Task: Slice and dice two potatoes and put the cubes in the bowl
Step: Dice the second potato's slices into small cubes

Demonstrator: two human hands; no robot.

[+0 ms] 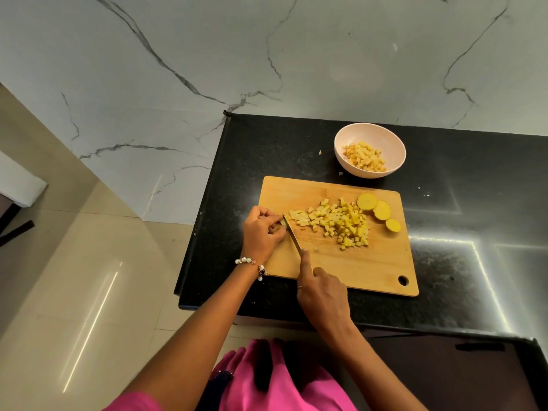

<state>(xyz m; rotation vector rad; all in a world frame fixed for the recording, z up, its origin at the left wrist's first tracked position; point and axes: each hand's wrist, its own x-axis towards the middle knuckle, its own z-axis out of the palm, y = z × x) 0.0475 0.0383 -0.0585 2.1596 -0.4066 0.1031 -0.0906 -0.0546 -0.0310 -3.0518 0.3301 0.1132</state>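
Observation:
A wooden cutting board (355,268) lies on the black counter. A heap of yellow potato cubes (341,222) covers its middle, and three round potato slices (381,210) lie at its far right. My left hand (262,232) pinches a small stack of potato strips (283,223) at the board's left edge. My right hand (321,292) grips a knife (292,234), index finger along the spine, with the blade down against the strips beside my left fingers. A white bowl (382,134) with potato cubes in it stands behind the board.
The black counter (459,218) ends in an edge at the left, with beige floor below. A marble wall rises behind it. Two small potato scraps (321,152) lie on the counter near the bowl. The board has a hanging hole (403,280) at its near right corner.

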